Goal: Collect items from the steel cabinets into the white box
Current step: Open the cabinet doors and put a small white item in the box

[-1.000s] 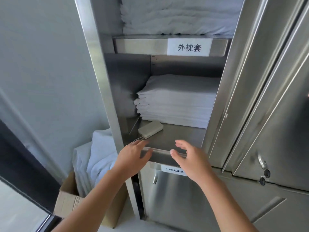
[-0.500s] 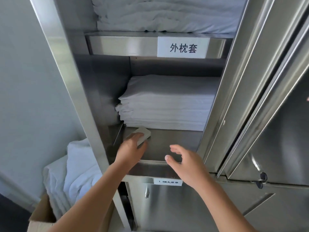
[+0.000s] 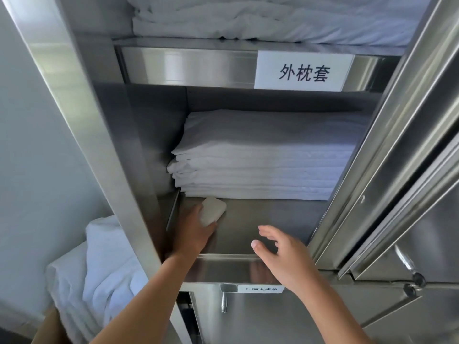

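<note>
While the cabinet (image 3: pixel 82 135) stands open, the person's left hand (image 3: pixel 191 232) reaches onto the steel shelf (image 3: pixel 268 219) and closes around a small pale oblong case (image 3: pixel 212 213), which lies at the shelf's front left, just in front of a stack of folded white linen (image 3: pixel 263 157). The fingers wrap the case's near end; whether it is lifted off the metal or resting on it I cannot tell. The right hand (image 3: pixel 280 252) hovers above the shelf's front lip, fingers spread and loosely curled, holding nothing. A white label (image 3: pixel 303 70) on the edge of the shelf above reads "外枕套" in black characters, and more white bedding (image 3: pixel 260 18) is piled on that upper shelf. Below the lip, a small strip label (image 3: pixel 260 289) reads "1.8M" followed by characters too blurred to be sure of, with a metal key or latch (image 3: pixel 224 302) beneath it. To the left, outside the cabinet, a cardboard box (image 3: pixel 49 328) holds white towels (image 3: pixel 99 274).
</note>
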The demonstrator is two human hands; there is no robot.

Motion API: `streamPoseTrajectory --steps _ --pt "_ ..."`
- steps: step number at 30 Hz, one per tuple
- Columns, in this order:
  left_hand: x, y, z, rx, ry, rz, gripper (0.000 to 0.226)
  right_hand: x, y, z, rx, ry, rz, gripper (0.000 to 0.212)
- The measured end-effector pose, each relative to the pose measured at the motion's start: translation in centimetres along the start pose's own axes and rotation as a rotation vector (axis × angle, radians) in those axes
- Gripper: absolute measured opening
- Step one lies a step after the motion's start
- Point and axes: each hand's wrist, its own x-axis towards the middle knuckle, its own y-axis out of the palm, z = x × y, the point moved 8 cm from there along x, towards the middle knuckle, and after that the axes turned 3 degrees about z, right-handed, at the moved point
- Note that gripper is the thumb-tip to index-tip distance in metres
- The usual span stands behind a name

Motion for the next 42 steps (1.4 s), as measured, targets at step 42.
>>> streamPoseTrajectory --steps 42 --pt "-17.7 1.5 -9.5 -0.246 0.331 0.210 0.054 -14.4 -6.1 -7.5 0.027 0.214 -0.286 0.044"
